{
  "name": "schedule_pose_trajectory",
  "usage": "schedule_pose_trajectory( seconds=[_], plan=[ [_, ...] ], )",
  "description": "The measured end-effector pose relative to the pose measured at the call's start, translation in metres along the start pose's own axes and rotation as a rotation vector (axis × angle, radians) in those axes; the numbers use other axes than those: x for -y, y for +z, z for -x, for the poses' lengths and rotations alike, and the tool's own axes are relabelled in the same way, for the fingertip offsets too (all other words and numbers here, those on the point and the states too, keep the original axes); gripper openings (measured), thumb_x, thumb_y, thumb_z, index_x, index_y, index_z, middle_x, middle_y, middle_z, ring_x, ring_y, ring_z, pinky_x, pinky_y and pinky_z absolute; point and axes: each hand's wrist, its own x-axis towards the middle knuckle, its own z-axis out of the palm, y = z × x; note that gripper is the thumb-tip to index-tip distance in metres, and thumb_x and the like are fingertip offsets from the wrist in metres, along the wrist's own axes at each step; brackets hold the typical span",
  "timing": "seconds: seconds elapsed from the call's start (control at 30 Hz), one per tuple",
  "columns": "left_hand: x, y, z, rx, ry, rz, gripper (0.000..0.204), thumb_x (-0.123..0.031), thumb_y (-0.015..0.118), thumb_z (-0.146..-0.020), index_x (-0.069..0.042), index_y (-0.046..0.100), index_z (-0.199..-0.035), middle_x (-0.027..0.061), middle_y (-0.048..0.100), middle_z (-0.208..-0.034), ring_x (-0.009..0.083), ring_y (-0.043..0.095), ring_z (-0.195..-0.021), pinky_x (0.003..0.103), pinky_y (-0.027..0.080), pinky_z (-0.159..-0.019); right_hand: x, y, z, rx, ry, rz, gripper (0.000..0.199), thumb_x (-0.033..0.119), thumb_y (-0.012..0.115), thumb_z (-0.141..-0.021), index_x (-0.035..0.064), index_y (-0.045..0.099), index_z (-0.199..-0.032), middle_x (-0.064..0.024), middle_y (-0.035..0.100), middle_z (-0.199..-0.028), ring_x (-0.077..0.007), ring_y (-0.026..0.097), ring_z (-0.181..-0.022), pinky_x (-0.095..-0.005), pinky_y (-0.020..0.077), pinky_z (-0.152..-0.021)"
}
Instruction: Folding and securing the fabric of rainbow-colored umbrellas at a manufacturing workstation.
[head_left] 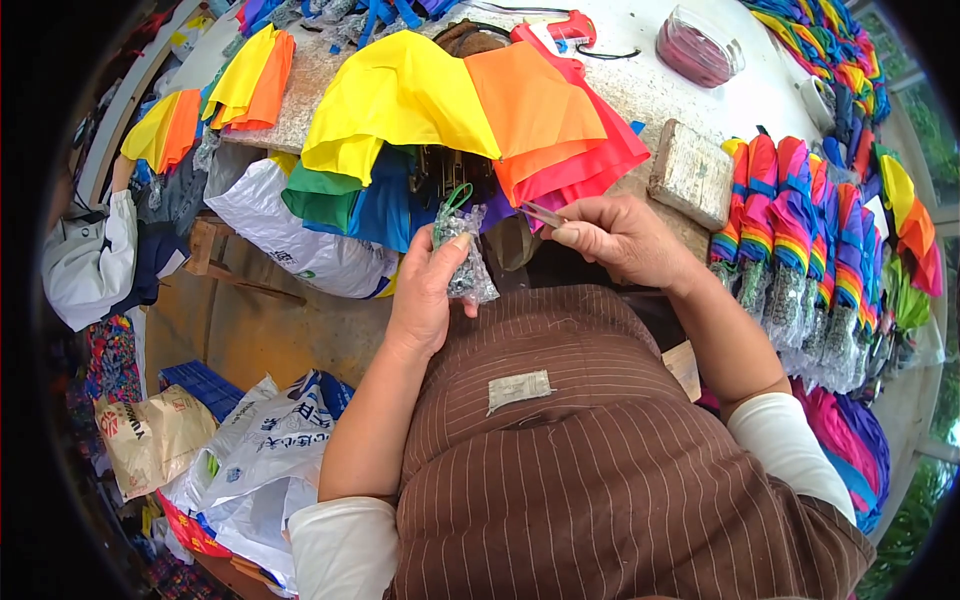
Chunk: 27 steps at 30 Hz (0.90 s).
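Note:
A partly open rainbow umbrella [400, 105] lies over the table edge in front of me, its yellow, orange, red, green and blue panels hanging loosely. Its metal ribs show in the gap between the panels. My left hand [435, 280] is closed around the plastic-wrapped umbrella handle [472, 275], which points toward me. A green cord loop [455, 200] sticks up from the handle. Between thumb and fingers, my right hand [615, 240] pinches a small two-pronged metal tool [542, 213], like snips or tweezers. Its tip is close to the red and purple panels, right of the handle; contact is unclear.
Folded rainbow umbrellas [790, 230] with wrapped handles lie in a row at right, beside a worn block [692, 175]. A clear plastic box [700, 45] and a red-handled tool [570, 30] sit at the back. White plastic bags [290, 225] hang at left; another person works there.

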Motion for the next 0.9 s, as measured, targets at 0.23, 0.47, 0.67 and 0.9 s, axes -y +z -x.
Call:
schedule_pose_trajectory(
  seconds=[0.23,0.47,0.67,0.9],
  plan=[
    [-0.015,-0.008,0.002,-0.11,0.314,-0.799,0.042,-0.026,0.064,-0.083,0.001,0.049,-0.112,0.0122,0.062,-0.088,0.0243,0.063,-0.069,0.038,0.052,-0.06,-0.016,-0.004,0.012,-0.006,0.123,0.041,0.029,0.031,0.06,-0.092,0.0047,0.067,-0.103,0.0071,0.051,-0.068,-0.0023,0.041,-0.06,-0.0195,0.0332,-0.052],
    [-0.006,-0.01,-0.012,-0.186,0.535,-1.194,0.052,-0.028,0.069,-0.079,0.003,0.05,-0.116,0.0196,0.063,-0.097,0.0332,0.063,-0.076,0.04,0.05,-0.07,-0.029,0.0,0.014,-0.026,0.11,0.029,0.037,0.036,0.063,-0.089,0.0006,0.066,-0.102,0.0023,0.054,-0.067,-0.0062,0.045,-0.063,-0.0236,0.0412,-0.058],
    [-0.009,0.001,-0.01,0.026,0.091,-0.43,0.047,-0.024,0.066,-0.085,0.003,0.049,-0.119,0.0088,0.06,-0.095,0.0142,0.059,-0.072,0.028,0.051,-0.055,-0.039,-0.002,0.018,-0.037,0.099,0.011,0.037,0.035,0.063,-0.09,0.0001,0.066,-0.101,0.0025,0.054,-0.068,-0.0061,0.046,-0.063,-0.0237,0.0416,-0.059],
    [-0.013,0.003,-0.008,0.099,-0.063,-0.146,0.043,-0.024,0.064,-0.087,0.0,0.049,-0.12,0.0039,0.058,-0.094,0.0096,0.056,-0.073,0.026,0.051,-0.053,-0.057,-0.001,0.024,-0.056,0.118,0.055,0.032,0.031,0.06,-0.092,0.0011,0.066,-0.1,0.0034,0.058,-0.079,-0.0033,0.047,-0.069,-0.0203,0.0402,-0.061]
  ],
)
